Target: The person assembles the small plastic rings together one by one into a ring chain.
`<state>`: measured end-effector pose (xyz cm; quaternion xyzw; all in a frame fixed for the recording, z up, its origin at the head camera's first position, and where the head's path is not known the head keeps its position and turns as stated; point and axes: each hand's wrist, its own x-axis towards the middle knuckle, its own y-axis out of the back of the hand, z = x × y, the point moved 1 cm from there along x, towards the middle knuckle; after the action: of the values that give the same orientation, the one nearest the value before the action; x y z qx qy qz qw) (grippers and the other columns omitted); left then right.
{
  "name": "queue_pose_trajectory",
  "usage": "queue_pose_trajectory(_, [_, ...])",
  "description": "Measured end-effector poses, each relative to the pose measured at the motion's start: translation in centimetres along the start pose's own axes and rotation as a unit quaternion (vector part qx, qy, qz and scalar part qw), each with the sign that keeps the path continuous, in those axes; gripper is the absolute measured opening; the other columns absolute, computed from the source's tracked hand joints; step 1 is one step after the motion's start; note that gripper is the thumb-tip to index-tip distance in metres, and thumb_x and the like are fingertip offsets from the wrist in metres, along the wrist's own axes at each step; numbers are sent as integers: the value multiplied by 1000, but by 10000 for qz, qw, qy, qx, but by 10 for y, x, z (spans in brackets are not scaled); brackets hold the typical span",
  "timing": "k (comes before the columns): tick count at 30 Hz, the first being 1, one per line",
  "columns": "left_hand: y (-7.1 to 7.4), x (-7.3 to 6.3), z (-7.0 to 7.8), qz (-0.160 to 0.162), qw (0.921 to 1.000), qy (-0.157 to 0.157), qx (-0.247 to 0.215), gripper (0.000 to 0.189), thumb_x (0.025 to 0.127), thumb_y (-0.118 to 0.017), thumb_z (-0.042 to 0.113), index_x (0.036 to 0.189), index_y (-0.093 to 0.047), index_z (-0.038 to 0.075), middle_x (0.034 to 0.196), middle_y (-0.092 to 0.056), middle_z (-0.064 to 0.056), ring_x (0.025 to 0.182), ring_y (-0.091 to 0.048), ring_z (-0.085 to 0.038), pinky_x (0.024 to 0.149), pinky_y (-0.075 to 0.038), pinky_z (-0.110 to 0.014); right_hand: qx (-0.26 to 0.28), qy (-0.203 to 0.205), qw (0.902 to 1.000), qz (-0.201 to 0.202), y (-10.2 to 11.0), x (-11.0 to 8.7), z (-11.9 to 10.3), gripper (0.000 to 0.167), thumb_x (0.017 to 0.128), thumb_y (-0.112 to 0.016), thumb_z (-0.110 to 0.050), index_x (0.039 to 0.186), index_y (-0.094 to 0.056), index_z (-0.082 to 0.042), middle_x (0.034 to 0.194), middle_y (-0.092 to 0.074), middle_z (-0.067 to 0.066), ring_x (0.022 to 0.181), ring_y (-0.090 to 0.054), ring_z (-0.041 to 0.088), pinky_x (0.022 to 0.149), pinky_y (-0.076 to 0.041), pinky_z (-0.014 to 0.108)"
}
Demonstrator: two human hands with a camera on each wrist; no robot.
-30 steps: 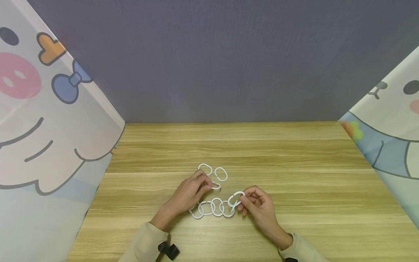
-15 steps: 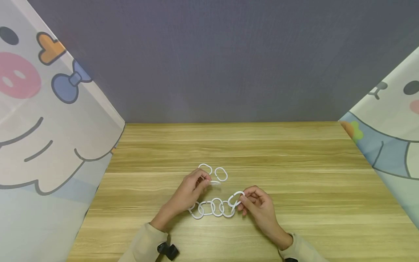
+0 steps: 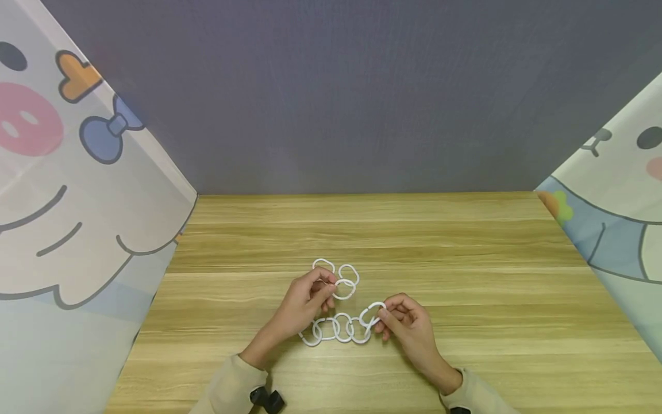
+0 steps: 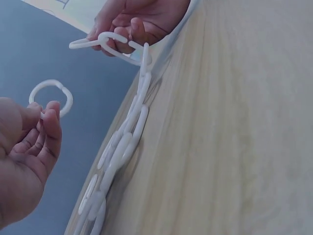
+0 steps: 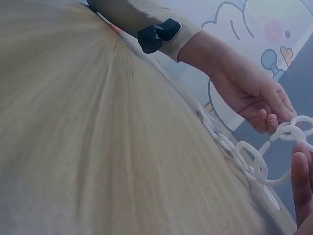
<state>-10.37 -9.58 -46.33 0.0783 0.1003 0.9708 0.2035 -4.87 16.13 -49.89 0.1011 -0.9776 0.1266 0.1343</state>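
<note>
Between thumb and fingers my left hand pinches a single white plastic chain link, raised off the table; its ring also shows plainly in the left wrist view. To the right, my right hand pinches the end link of a white chain and holds it up, with a gap visible in that link. The rest of the chain runs leftward along the table, several links joined, its left end partly behind my left wrist. The two hands are a short way apart, and the single link does not touch the chain.
Two loose white links lie on the wooden table just beyond my left hand, one on the left and one on the right. A grey panel stands at the back; cartoon-printed walls flank both sides.
My left hand has lifted the single link from the table and turned it, so its ring now faces the head camera. The right hand and the chain have stayed in place.
</note>
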Motion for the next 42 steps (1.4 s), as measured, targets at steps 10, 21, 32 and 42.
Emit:
queue_pose_trajectory(10, [-10,-3,8,366,9992,-141,-76,9,106,-72,3,112,-73,-3,91,-74,-14,78,-70,-34,66,-56,-23,81,84,9999,-40,-1,1,-1,8,105,-56,19,105,-52,25,86,-77,-1,72,-73,7,54,-59,23])
queue_pose_trajectory(21, [-17,-4,6,143,9986,-43,-504,10,107,-71,1,114,-71,-6,101,-79,-21,86,-77,-23,74,-66,-29,-56,-96,9999,9,-1,1,0,8,106,-58,17,104,-54,24,84,-76,2,68,-72,6,53,-59,23])
queue_pose_trajectory(32, [-20,-6,4,-43,9970,-772,7,8,104,-74,0,111,-74,-4,101,-80,-15,88,-79,-24,80,-67,-33,-219,-488,9986,36,1,2,0,14,107,-59,12,103,-56,25,79,-74,-1,63,-70,6,52,-59,24])
queue_pose_trajectory(42, [-22,-7,3,197,9816,-1427,1254,8,103,-77,4,109,-77,10,98,-77,0,88,-68,-7,76,-63,-27,-121,-504,9986,132,0,1,0,14,106,-59,14,102,-53,26,81,-76,1,65,-70,6,53,-58,21])
